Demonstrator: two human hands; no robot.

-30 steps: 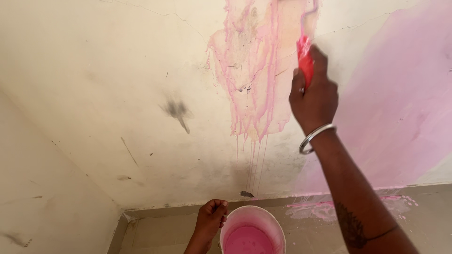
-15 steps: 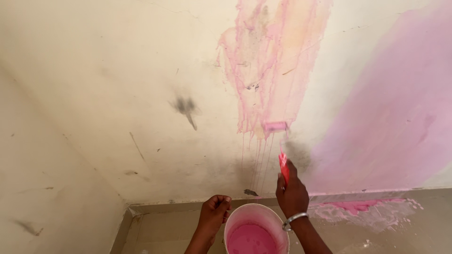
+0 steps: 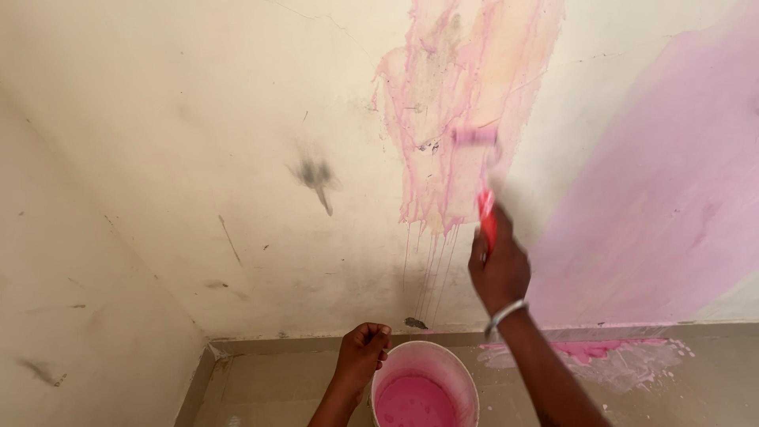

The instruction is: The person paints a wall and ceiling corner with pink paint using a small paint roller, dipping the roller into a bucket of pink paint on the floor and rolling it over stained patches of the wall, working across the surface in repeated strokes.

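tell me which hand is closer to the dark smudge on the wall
Left. The left hand grips the bucket rim below the dark smudge; the right hand, holding the roller, is farther off to its right.

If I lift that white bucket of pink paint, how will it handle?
The bucket probably feels heavy for its size: pink paint covers its bottom. That liquid would likely slosh if jerked or tipped. The left hand grips at its rim, so carrying it one-handed seems manageable.

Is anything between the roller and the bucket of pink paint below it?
Nothing visible. The roller is on the wall, held in the right hand; the space down to the bucket is open. The left hand grips at the bucket's left rim.
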